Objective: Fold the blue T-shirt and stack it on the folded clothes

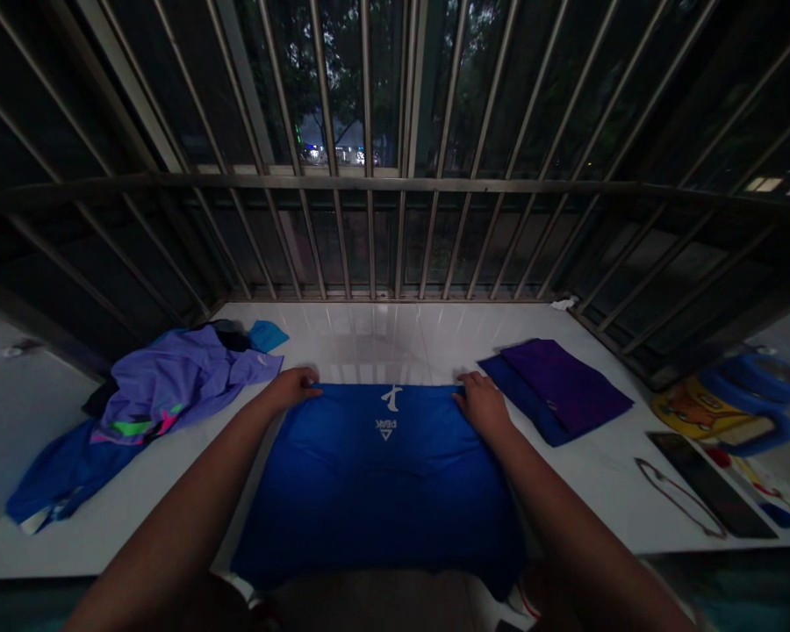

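Left hand point(296, 387) and right hand point(485, 405), apart, grip a white-printed blue fabric garment point(382, 483), seemingly straightening it, which next needs even tension.

I'd say I'm in a home, at a deep window ledge point(385, 338) with a glossy white top and metal bars point(401, 184) ahead and to both sides. Through the glass I see dark trees point(382, 96) and a few bright lights point(360, 156). Household clothes surround me: a loose heap of clothes point(171, 377) at my left, folded clothes point(566, 386) at my right, a blue garment point(382, 500) before me. What looks like a phone point(711, 484) lies farther right, beside a thin cord point(681, 502).
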{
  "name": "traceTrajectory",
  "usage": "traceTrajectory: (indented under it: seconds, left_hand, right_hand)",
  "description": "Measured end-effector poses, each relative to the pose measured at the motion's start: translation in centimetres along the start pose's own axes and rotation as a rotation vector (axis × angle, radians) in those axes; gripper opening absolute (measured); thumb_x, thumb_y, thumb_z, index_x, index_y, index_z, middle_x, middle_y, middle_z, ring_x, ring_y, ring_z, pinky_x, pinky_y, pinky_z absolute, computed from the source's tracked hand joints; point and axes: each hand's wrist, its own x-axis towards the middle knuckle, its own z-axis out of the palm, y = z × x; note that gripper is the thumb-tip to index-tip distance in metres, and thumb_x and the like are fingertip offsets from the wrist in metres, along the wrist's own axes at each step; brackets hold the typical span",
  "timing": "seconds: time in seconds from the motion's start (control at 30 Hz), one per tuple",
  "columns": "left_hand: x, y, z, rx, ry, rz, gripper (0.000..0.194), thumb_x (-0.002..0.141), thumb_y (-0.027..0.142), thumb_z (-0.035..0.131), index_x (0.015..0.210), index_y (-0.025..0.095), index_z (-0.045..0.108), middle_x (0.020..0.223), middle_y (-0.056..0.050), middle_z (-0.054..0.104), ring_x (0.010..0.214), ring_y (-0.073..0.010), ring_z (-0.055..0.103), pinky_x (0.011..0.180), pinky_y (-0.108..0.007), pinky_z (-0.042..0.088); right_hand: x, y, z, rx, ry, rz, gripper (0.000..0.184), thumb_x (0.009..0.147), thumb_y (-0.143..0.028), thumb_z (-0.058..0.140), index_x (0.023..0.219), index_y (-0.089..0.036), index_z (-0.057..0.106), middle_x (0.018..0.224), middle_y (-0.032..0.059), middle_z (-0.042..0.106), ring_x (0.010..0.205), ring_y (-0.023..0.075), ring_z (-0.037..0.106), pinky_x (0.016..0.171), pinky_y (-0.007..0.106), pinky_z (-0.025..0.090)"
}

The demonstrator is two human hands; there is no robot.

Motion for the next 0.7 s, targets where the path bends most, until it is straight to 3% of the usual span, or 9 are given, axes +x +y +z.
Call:
traceTrajectory:
  seconds: [0.1, 0.23, 0.33, 0.43, 0.57, 0.7]
  left_hand:
    - [0.4, 0.2, -0.5, -0.008, -0.061, 0.073, 0.029, 0.072, 0.049, 0.083, 0.084, 0.025, 0.074, 0.078, 0.000, 0.072, 0.082, -0.0239, 0.070, 0.075, -0.029, 0.051]
    - [1.8, 1.0, -1.7, -0.001, -0.059, 0.114, 0.029, 0.061, 0.042, 0.090, 0.068, 0.025, 0.068, 0.078, -0.003, 0.072, 0.084, -0.0261, 0.069, 0.079, -0.031, 0.052]
    - [2.9, 1.9, -3.3, 0.000, 0.021, 0.096, 0.028, 0.065, 0.041, 0.089, 0.068, 0.026, 0.066, 0.078, -0.002, 0.074, 0.086, -0.0265, 0.070, 0.080, -0.032, 0.052]
    - [3.5, 3.0, -5.3, -0.011, 0.158, 0.060, 0.022, 0.078, 0.042, 0.081, 0.079, 0.025, 0.067, 0.085, -0.003, 0.076, 0.088, -0.0257, 0.071, 0.080, -0.031, 0.052]
    - [2.0, 4.3, -7.5, -0.033, 0.294, 0.027, 0.018, 0.090, 0.040, 0.071, 0.094, 0.023, 0.068, 0.091, -0.004, 0.077, 0.084, -0.0240, 0.072, 0.079, -0.031, 0.052]
    - [-3.6, 4.5, -7.4, -0.049, 0.369, 0.088, 0.023, 0.092, 0.044, 0.071, 0.101, 0.023, 0.070, 0.099, -0.006, 0.077, 0.091, -0.0258, 0.073, 0.088, -0.034, 0.055]
  right_hand:
    - [1.6, 0.4, -0.6, 0.003, -0.094, -0.127, 0.039, 0.102, -0.028, 0.071, 0.141, -0.025, 0.070, 0.141, 0.0125, 0.072, 0.133, 0.0304, 0.063, 0.102, 0.035, 0.051]
    - [4.6, 0.4, -2.0, 0.004, -0.169, -0.215, 0.019, 0.098, -0.023, 0.077, 0.116, -0.019, 0.080, 0.123, 0.0116, 0.079, 0.118, 0.0270, 0.071, 0.103, 0.036, 0.052]
    - [6.5, -0.1, -3.5, 0.012, -0.134, -0.204, 0.018, 0.101, -0.024, 0.073, 0.117, -0.017, 0.079, 0.123, 0.0110, 0.077, 0.113, 0.0254, 0.073, 0.101, 0.038, 0.053]
    - [7.5, -0.5, -5.7, 0.033, -0.020, -0.154, 0.023, 0.105, -0.023, 0.065, 0.124, -0.018, 0.077, 0.129, 0.0144, 0.073, 0.114, 0.0257, 0.072, 0.096, 0.031, 0.051]
    - [6.2, -0.7, -9.2, 0.074, 0.138, -0.115, 0.031, 0.111, -0.027, 0.053, 0.135, -0.018, 0.070, 0.137, 0.0157, 0.067, 0.114, 0.0253, 0.071, 0.095, 0.029, 0.051]
    - [1.3, 0.5, -10.3, 0.129, 0.222, -0.170, 0.032, 0.113, -0.030, 0.049, 0.134, -0.019, 0.071, 0.136, 0.0140, 0.066, 0.119, 0.0254, 0.069, 0.101, 0.030, 0.052]
